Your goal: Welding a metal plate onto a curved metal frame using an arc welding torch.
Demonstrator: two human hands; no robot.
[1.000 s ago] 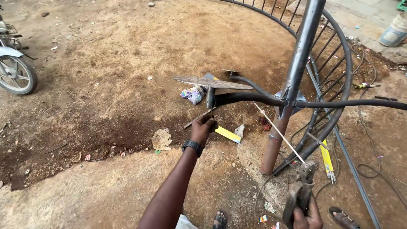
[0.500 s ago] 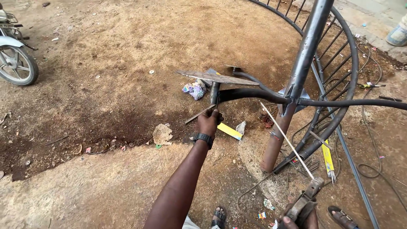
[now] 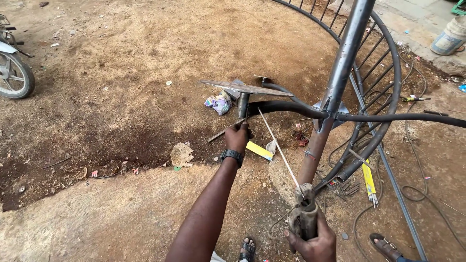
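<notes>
My left hand (image 3: 237, 136), with a black watch on the wrist, grips the short upright stub under a flat metal plate (image 3: 245, 88) at the end of a curved dark pipe (image 3: 281, 106). That pipe joins a tall slanted steel post (image 3: 340, 77). My right hand (image 3: 310, 237) is shut on a welding electrode holder (image 3: 303, 213) low in the view. A thin welding rod (image 3: 279, 148) runs from the holder up toward the pipe near the plate; whether its tip touches is unclear.
A round barred metal frame (image 3: 383, 92) lies on the dirt behind the post. Yellow strips (image 3: 369, 177) and cables (image 3: 427, 189) lie to the right. A crumpled wrapper (image 3: 219, 103), a motorcycle wheel (image 3: 14, 75) at far left, a bucket (image 3: 449, 36), my sandalled feet below.
My right hand has raised the electrode holder further into view, bringing the rod tip up toward the pipe by the plate. My left hand keeps its grip under the plate.
</notes>
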